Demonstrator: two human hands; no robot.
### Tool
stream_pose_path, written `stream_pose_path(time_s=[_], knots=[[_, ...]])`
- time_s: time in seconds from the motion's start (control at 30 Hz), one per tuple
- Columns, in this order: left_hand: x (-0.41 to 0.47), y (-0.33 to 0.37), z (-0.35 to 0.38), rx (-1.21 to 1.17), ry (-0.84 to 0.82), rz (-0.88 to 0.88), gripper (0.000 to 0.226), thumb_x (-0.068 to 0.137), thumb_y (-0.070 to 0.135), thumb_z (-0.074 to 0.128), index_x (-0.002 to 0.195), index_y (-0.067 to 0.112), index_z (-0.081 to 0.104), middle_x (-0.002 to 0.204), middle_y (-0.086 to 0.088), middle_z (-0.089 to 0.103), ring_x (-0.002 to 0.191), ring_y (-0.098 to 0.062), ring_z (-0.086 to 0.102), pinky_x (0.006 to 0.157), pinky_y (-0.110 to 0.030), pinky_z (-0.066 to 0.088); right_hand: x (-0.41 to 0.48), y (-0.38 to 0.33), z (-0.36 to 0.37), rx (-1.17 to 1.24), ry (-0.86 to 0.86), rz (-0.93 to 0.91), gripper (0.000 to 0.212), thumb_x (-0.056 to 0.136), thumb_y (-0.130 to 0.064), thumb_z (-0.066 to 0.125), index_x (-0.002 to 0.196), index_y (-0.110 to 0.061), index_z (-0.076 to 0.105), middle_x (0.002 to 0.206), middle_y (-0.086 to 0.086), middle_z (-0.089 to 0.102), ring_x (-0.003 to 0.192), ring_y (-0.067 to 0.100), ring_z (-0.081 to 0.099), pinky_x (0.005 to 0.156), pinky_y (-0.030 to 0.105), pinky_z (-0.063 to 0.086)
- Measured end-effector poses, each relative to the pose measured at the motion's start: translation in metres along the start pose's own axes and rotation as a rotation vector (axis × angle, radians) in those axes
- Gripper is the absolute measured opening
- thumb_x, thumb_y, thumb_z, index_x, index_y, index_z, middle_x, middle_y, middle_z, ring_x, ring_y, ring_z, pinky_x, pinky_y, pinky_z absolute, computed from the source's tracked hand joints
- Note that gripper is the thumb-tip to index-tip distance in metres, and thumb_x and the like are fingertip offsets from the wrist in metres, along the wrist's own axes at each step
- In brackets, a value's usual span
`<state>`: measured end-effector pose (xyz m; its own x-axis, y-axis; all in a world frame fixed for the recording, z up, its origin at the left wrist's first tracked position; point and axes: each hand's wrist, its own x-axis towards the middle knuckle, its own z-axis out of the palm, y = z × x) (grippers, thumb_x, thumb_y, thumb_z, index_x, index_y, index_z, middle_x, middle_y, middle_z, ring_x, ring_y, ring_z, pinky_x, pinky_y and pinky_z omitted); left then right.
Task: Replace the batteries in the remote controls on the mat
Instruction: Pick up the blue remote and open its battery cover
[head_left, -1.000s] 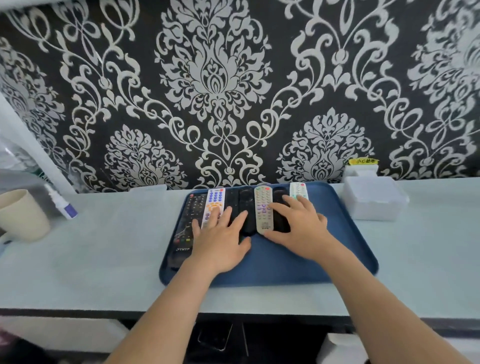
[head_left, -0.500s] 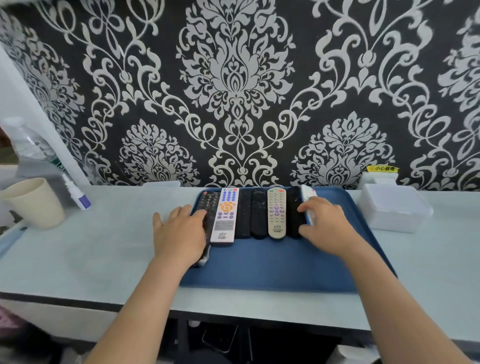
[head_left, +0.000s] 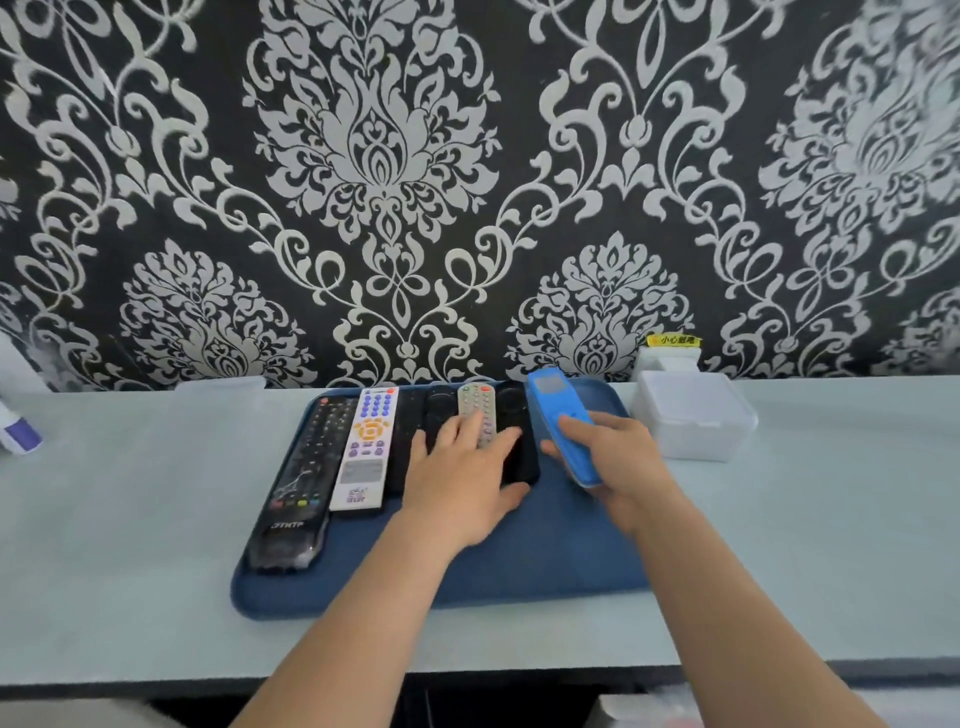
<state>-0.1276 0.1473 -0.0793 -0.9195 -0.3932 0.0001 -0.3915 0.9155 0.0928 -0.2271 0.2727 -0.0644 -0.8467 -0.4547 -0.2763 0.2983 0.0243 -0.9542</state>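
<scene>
Blue remote (head_left: 560, 415) now lifted by right hand (head_left: 626, 462)

A yellow label (head_left: 673, 340), at 2 o'clock from the mat (head_left: 519, 577), reads "小心"; its last characters are blurred. The white letters on the long black remote (head_left: 304, 467), at 9 o'clock on the mat, are too unclear to read.

A domestic-looking room: black wallpaper (head_left: 467, 208) with a silver damask pattern behind a pale tabletop (head_left: 130, 519) carrying household remote controls (head_left: 363, 447) on a blue mat (head_left: 519, 582) and a clear plastic box (head_left: 696, 415).
</scene>
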Motion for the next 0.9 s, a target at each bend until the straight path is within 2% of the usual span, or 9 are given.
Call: stream_pose_path(time_s=[0.1, 0.17, 0.27, 0.37, 0.5, 0.6, 0.7, 0.77, 0.9], knots=[[0.005, 0.005, -0.006, -0.045, 0.065, 0.027, 0.060, 0.086, 0.049, 0.054, 0.140, 0.031, 0.035, 0.147, -0.003, 0.030, 0.139, -0.024, 0.019, 0.114, -0.045, 0.018, -0.004, -0.004, -0.007, 0.170, -0.095, 0.010, 0.013, 0.097, -0.010, 0.057, 0.106, -0.006, 0.065, 0.097, 0.008, 0.073, 0.081, 0.021, 0.076, 0.052, 0.022, 0.048], [0.006, 0.012, -0.014, -0.349, 0.102, 0.091, 0.049, 0.087, 0.030, 0.055, 0.134, 0.026, 0.043, 0.139, 0.002, 0.041, 0.132, -0.017, 0.033, 0.107, -0.032, 0.029, -0.007, -0.008, -0.009, 0.203, -0.151, 0.029, 0.018, 0.099, -0.015, 0.052, 0.108, -0.004, 0.064, 0.093, 0.010, 0.075, 0.077, 0.026, 0.076, 0.051, 0.024, 0.047], [0.000, 0.031, -0.028, -0.870, 0.071, 0.106, 0.039, 0.089, 0.011, 0.048, 0.117, 0.037, 0.052, 0.102, 0.014, 0.062, 0.095, -0.006, 0.058, 0.082, -0.024, 0.045, -0.007, -0.013, -0.008, 0.175, -0.170, -0.024, 0.022, 0.099, -0.017, 0.051, 0.114, -0.003, 0.061, 0.087, 0.009, 0.076, 0.074, 0.024, 0.073, 0.058, 0.027, 0.053], [-0.002, 0.040, -0.027, -1.168, -0.028, 0.150, 0.035, 0.087, 0.015, 0.051, 0.115, 0.033, 0.058, 0.086, 0.014, 0.061, 0.078, -0.005, 0.055, 0.077, -0.023, 0.044, -0.006, -0.015, -0.007, 0.102, -0.151, -0.037, 0.022, 0.093, -0.018, 0.051, 0.104, -0.007, 0.067, 0.084, 0.008, 0.076, 0.078, 0.025, 0.070, 0.069, 0.034, 0.053], [-0.006, 0.039, -0.022, -1.064, 0.142, 0.183, 0.025, 0.089, 0.015, 0.060, 0.110, 0.030, 0.063, 0.076, 0.009, 0.053, 0.069, -0.007, 0.049, 0.072, -0.029, 0.048, -0.004, -0.013, -0.007, 0.068, -0.205, 0.032, 0.033, 0.083, -0.023, 0.046, 0.098, -0.005, 0.070, 0.086, 0.017, 0.074, 0.084, 0.036, 0.068, 0.092, 0.048, 0.052], [-0.008, 0.043, -0.017, -0.937, 0.235, 0.180, 0.036, 0.087, 0.010, 0.059, 0.116, 0.032, 0.060, 0.086, 0.010, 0.054, 0.074, -0.007, 0.052, 0.078, -0.028, 0.051, -0.003, -0.011, -0.004, 0.150, -0.227, 0.057, 0.030, 0.077, -0.014, 0.041, 0.090, -0.005, 0.067, 0.077, 0.016, 0.068, 0.075, 0.032, 0.065, 0.087, 0.046, 0.053], [-0.006, 0.046, -0.009, -0.804, 0.317, 0.172, 0.047, 0.085, 0.008, 0.058, 0.125, 0.032, 0.053, 0.099, 0.010, 0.052, 0.088, -0.011, 0.055, 0.082, -0.034, 0.051, -0.003, -0.008, -0.003, 0.214, -0.223, 0.070, 0.028, 0.073, -0.009, 0.038, 0.087, -0.006, 0.063, 0.068, 0.012, 0.064, 0.061, 0.027, 0.061, 0.068, 0.035, 0.053], [-0.005, 0.047, -0.005, -0.766, 0.352, 0.184, 0.053, 0.086, 0.011, 0.059, 0.133, 0.033, 0.046, 0.107, 0.009, 0.050, 0.095, -0.015, 0.055, 0.083, -0.038, 0.050, -0.003, -0.008, -0.002, 0.229, -0.203, 0.084, 0.031, 0.073, -0.005, 0.038, 0.092, -0.007, 0.063, 0.067, 0.011, 0.064, 0.058, 0.026, 0.059, 0.063, 0.033, 0.051], [-0.004, 0.047, -0.003, -0.713, 0.443, 0.219, 0.053, 0.086, 0.014, 0.065, 0.135, 0.027, 0.049, 0.117, 0.010, 0.047, 0.101, -0.010, 0.053, 0.089, -0.034, 0.050, -0.001, -0.007, -0.003, 0.241, -0.176, 0.096, 0.038, 0.078, -0.008, 0.041, 0.107, -0.016, 0.063, 0.071, 0.010, 0.068, 0.066, 0.027, 0.062, 0.077, 0.043, 0.053]])
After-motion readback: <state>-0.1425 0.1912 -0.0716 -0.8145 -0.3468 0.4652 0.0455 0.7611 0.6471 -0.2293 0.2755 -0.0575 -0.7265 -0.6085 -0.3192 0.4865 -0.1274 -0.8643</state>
